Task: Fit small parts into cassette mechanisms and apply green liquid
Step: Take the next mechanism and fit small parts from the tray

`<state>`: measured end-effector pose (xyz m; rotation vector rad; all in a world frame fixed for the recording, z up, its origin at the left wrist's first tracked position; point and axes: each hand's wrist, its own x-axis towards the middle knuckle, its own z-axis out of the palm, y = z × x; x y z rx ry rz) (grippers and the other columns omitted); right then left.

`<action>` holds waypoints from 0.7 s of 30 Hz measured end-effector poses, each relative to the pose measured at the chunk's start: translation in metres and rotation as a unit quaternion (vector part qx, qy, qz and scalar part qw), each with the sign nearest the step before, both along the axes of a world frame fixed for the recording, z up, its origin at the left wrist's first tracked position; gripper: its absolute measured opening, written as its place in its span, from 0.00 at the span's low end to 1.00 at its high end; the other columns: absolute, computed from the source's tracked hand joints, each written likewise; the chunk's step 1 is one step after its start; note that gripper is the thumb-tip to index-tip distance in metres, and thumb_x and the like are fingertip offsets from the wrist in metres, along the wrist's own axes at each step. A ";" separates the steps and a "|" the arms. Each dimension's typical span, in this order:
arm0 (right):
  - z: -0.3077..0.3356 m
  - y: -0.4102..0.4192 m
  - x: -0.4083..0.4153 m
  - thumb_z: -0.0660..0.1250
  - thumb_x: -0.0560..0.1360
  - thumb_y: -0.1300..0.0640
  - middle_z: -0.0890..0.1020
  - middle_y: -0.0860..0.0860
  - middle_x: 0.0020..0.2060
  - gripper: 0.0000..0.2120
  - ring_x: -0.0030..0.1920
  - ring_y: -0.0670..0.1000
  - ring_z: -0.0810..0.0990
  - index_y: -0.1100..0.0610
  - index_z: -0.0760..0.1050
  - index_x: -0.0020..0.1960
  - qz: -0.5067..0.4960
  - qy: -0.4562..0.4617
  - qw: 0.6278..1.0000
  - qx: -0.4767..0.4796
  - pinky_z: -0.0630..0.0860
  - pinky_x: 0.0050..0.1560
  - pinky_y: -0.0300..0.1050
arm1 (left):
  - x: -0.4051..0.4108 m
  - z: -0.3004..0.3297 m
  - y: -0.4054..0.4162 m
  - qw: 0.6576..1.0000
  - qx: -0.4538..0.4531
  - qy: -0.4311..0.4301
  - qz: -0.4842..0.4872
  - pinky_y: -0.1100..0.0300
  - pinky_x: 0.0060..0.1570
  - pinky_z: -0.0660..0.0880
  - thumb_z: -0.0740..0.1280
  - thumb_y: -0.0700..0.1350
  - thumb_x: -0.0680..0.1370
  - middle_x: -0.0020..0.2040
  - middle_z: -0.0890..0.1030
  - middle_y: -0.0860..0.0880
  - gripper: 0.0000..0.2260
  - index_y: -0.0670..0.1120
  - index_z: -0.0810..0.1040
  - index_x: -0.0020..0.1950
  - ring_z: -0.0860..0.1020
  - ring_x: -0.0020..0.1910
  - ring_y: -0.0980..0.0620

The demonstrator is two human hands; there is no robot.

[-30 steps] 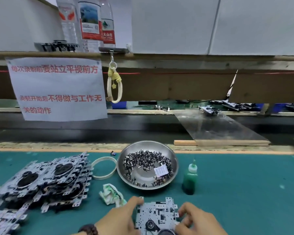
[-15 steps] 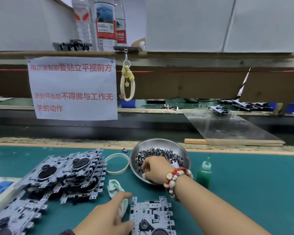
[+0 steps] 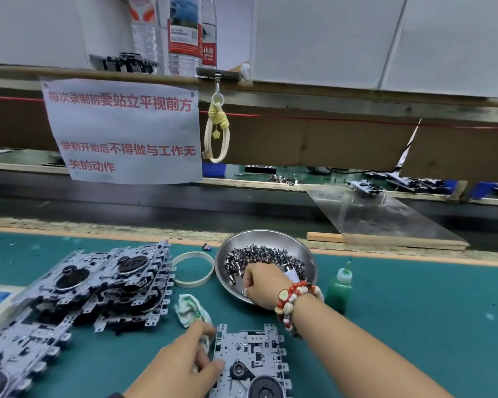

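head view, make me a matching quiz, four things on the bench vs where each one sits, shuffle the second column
Things:
1. green liquid bottle
2. white ring
3. crumpled cloth
4. stack of mechanisms

Places:
A. far left of the green mat
B. just right of the metal bowl
C. between the stack and the bowl, toward the mat's far edge
D. by the left hand, left of the near mechanism

Pairs: 1-B, 2-C, 3-D, 4-A
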<state>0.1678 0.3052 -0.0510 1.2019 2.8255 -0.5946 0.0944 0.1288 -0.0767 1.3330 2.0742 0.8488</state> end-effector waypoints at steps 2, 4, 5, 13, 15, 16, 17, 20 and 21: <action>0.001 -0.001 0.002 0.58 0.78 0.64 0.79 0.58 0.54 0.08 0.55 0.55 0.78 0.63 0.74 0.53 0.005 -0.006 1.000 0.012 0.75 0.58 0.48 | 0.003 -0.002 0.001 1.000 0.000 -0.011 0.000 0.76 0.38 0.68 0.64 0.53 0.76 0.37 0.76 0.57 0.11 0.62 0.62 0.51 0.72 0.30 0.68; 0.002 -0.001 0.003 0.58 0.78 0.64 0.79 0.58 0.54 0.09 0.55 0.56 0.77 0.63 0.74 0.55 0.011 -0.014 1.000 0.016 0.75 0.57 0.48 | 0.005 -0.004 0.002 1.000 -0.004 -0.014 0.000 0.73 0.40 0.69 0.64 0.51 0.77 0.37 0.76 0.57 0.15 0.62 0.59 0.55 0.72 0.31 0.66; 0.003 -0.001 0.003 0.57 0.78 0.65 0.79 0.59 0.54 0.09 0.55 0.56 0.77 0.63 0.73 0.55 0.016 -0.022 1.000 0.015 0.75 0.56 0.48 | 0.007 -0.004 0.002 1.000 -0.007 -0.021 0.001 0.73 0.40 0.70 0.64 0.50 0.77 0.37 0.76 0.57 0.17 0.63 0.57 0.57 0.73 0.30 0.66; 0.007 0.003 0.003 0.58 0.78 0.61 0.80 0.59 0.56 0.13 0.57 0.56 0.78 0.66 0.77 0.56 0.030 -0.076 0.997 -0.003 0.74 0.60 0.49 | 0.015 -0.004 -0.002 0.993 -0.028 -0.115 -0.017 0.68 0.29 0.74 0.62 0.45 0.78 0.40 0.74 0.53 0.20 0.65 0.58 0.61 0.78 0.25 0.59; 0.009 0.003 0.001 0.56 0.79 0.60 0.80 0.59 0.56 0.14 0.57 0.56 0.78 0.66 0.76 0.57 0.033 -0.093 0.995 0.001 0.74 0.60 0.48 | 0.016 -0.004 -0.002 0.996 -0.025 -0.086 -0.017 0.71 0.29 0.72 0.62 0.46 0.78 0.39 0.74 0.53 0.19 0.64 0.58 0.62 0.77 0.24 0.62; 0.009 0.003 0.001 0.56 0.79 0.60 0.79 0.59 0.56 0.13 0.57 0.56 0.77 0.66 0.76 0.56 0.035 -0.099 0.994 0.001 0.74 0.60 0.48 | 0.016 -0.003 -0.002 0.996 -0.028 -0.083 -0.017 0.71 0.29 0.72 0.61 0.46 0.78 0.39 0.74 0.54 0.19 0.64 0.58 0.63 0.76 0.24 0.63; 0.009 0.004 0.001 0.56 0.79 0.61 0.79 0.58 0.56 0.11 0.57 0.56 0.77 0.65 0.75 0.53 0.040 -0.102 0.994 0.003 0.74 0.60 0.47 | 0.016 -0.003 -0.001 0.996 -0.033 -0.085 -0.021 0.70 0.29 0.72 0.61 0.46 0.79 0.38 0.74 0.53 0.20 0.63 0.58 0.63 0.77 0.25 0.62; 0.006 0.005 0.006 0.59 0.77 0.63 0.78 0.54 0.51 0.03 0.50 0.51 0.75 0.57 0.70 0.47 0.061 -0.071 0.996 0.007 0.71 0.52 0.40 | 0.013 0.002 0.001 0.996 -0.047 -0.071 -0.026 0.70 0.31 0.74 0.61 0.48 0.78 0.40 0.76 0.54 0.19 0.61 0.59 0.66 0.79 0.27 0.61; 0.005 0.006 0.008 0.60 0.77 0.63 0.76 0.51 0.47 0.04 0.47 0.49 0.73 0.55 0.69 0.46 0.064 -0.055 0.996 0.006 0.69 0.49 0.39 | 0.013 0.004 0.002 0.996 -0.049 -0.065 -0.023 0.69 0.32 0.74 0.61 0.49 0.78 0.41 0.76 0.54 0.19 0.60 0.59 0.67 0.79 0.28 0.61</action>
